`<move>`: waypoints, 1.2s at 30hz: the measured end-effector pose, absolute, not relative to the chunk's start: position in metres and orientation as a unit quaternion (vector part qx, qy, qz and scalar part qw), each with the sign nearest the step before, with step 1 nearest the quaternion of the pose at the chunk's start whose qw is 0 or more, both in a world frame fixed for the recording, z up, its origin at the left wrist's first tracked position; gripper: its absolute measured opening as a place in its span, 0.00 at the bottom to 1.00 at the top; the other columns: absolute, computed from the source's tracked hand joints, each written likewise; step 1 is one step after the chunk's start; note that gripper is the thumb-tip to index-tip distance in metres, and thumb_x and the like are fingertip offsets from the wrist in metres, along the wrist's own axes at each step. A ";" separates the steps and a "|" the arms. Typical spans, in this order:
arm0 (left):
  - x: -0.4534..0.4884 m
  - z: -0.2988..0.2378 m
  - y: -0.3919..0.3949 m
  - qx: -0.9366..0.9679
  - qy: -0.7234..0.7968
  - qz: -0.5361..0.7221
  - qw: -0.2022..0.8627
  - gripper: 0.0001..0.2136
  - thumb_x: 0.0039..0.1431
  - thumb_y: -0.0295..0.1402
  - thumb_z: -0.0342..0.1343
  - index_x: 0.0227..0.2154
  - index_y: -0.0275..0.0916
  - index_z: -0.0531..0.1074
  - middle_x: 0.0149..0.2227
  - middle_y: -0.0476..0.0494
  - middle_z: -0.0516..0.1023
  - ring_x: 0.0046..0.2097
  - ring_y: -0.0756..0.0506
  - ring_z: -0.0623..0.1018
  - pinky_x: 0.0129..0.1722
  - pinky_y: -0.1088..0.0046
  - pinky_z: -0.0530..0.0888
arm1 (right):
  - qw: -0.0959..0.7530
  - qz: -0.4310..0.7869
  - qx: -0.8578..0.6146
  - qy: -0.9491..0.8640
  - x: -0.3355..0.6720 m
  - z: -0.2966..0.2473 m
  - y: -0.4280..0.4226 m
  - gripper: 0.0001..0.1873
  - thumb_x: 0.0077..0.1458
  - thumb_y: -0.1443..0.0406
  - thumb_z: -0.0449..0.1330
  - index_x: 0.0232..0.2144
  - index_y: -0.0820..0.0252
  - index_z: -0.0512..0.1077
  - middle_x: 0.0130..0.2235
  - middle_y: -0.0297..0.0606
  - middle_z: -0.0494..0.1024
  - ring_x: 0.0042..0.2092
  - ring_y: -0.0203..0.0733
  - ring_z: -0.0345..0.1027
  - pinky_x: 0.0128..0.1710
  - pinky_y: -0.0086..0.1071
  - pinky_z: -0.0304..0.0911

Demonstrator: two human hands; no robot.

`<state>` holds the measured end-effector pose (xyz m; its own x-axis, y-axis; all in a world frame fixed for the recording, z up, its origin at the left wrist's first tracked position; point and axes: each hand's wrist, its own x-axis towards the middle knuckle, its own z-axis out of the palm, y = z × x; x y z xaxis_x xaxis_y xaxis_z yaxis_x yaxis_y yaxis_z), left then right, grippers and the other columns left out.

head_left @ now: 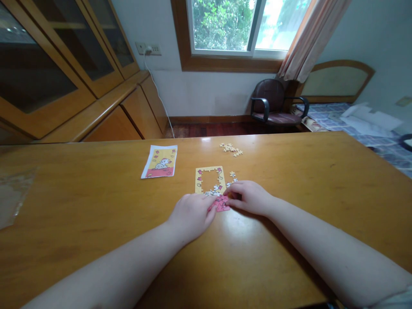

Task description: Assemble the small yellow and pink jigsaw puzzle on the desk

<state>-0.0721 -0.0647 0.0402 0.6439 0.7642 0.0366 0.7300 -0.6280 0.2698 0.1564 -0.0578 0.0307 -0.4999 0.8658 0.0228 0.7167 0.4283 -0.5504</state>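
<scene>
A partly assembled jigsaw puzzle lies on the wooden table, with a yellow border, a bare middle, white pieces low in the frame and a pink lower part. My left hand rests over its lower left corner, fingers stretched out and thumb apart on the pink area. My right hand is at the lower right edge, its fingers curled in against the pink part; whatever is between the fingertips is too small to make out. Just beyond the right hand, a few loose white puzzle pieces lie beside the border.
Farther back is a small pile of loose puzzle pieces, pale side up. A printed picture sheet lies left of the puzzle. A clear plastic bag is at the table's left. An office chair stands beyond the far edge.
</scene>
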 end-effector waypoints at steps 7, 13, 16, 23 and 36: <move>-0.071 0.042 -0.063 0.883 0.453 0.052 0.111 0.16 0.63 0.36 0.46 0.49 0.43 0.75 0.39 0.42 0.82 0.38 0.40 0.80 0.38 0.63 0.74 | 0.146 0.245 -0.482 -0.829 0.156 0.031 -0.058 0.11 0.55 0.59 0.62 0.39 0.57 0.76 0.30 0.35 0.76 0.33 0.37 0.67 0.34 0.29 0.59; -0.071 0.044 -0.063 0.874 0.468 0.043 0.121 0.17 0.63 0.34 0.46 0.50 0.41 0.74 0.41 0.41 0.81 0.41 0.39 0.80 0.40 0.62 0.75 | 0.140 0.246 -0.487 -0.826 0.155 0.034 -0.058 0.11 0.55 0.59 0.62 0.39 0.57 0.76 0.30 0.35 0.76 0.32 0.37 0.67 0.33 0.29 0.59; -0.071 0.045 -0.062 0.870 0.474 0.046 0.129 0.17 0.63 0.34 0.46 0.50 0.41 0.74 0.41 0.41 0.81 0.41 0.40 0.80 0.40 0.63 0.75 | 0.140 0.244 -0.489 -0.826 0.154 0.034 -0.058 0.11 0.55 0.59 0.62 0.39 0.58 0.76 0.30 0.35 0.76 0.32 0.37 0.67 0.33 0.29 0.59; -0.072 0.042 -0.059 0.859 0.490 0.055 0.137 0.15 0.62 0.34 0.47 0.48 0.43 0.75 0.41 0.42 0.81 0.43 0.42 0.79 0.43 0.67 0.73 | 0.144 0.241 -0.486 -0.827 0.155 0.031 -0.058 0.12 0.55 0.57 0.62 0.39 0.57 0.76 0.30 0.35 0.76 0.33 0.37 0.68 0.34 0.29 0.59; -0.072 0.041 -0.058 0.851 0.502 0.061 0.142 0.16 0.62 0.35 0.47 0.49 0.42 0.74 0.44 0.42 0.81 0.44 0.41 0.79 0.44 0.65 0.74 | 0.145 0.237 -0.490 -0.826 0.155 0.031 -0.058 0.11 0.55 0.58 0.62 0.39 0.56 0.76 0.30 0.34 0.76 0.32 0.36 0.67 0.33 0.28 0.59</move>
